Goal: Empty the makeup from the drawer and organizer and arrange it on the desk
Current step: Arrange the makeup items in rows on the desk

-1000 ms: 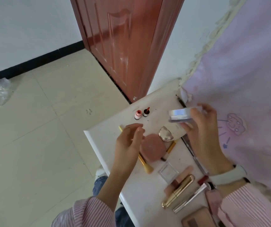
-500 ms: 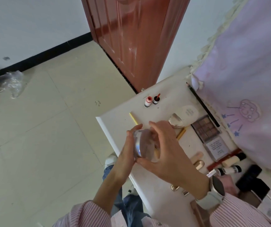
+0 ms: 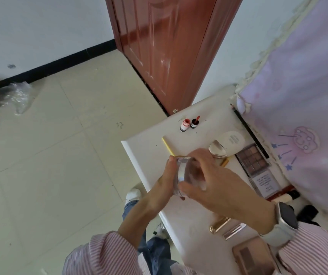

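A white desk (image 3: pixel 151 153) stands by a red door (image 3: pixel 165 46). Above the desk, the left hand (image 3: pixel 164 187) and the right hand (image 3: pixel 216 185) both curl around a round shiny compact (image 3: pixel 183 175). Two little bottles (image 3: pixel 189 124) stand farther back.

Red-brown door (image 3: pixel 165 48) top centre; crumpled plastic bag (image 3: pixel 13 97) left on tiled floor (image 3: pixel 50 155); lilac cloth (image 3: pixel 301 92) right.
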